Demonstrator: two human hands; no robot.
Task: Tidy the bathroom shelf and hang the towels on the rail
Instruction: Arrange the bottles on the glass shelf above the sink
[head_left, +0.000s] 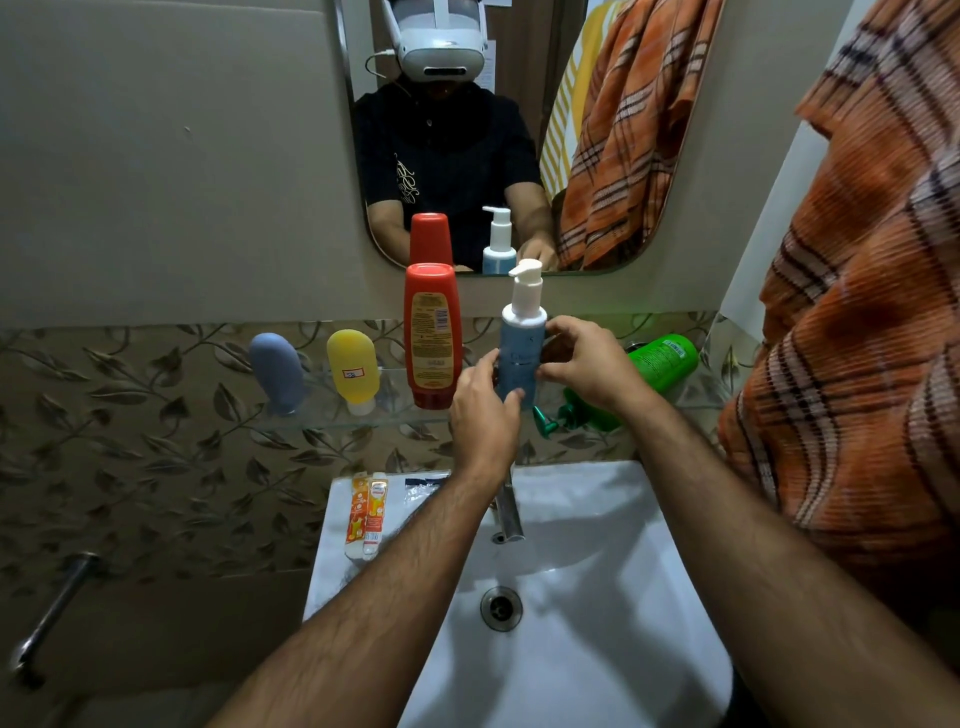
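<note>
Btwn both hands: pump bottle

This is a small home bathroom. A white ceramic washbasin with a drain and a metal tap sits under a glass shelf lined with toiletry bottles, and a wall mirror hangs above leaf-patterned tiles. An orange checked towel hangs at the right, and toothpaste tubes lie on the basin's rim.
</note>
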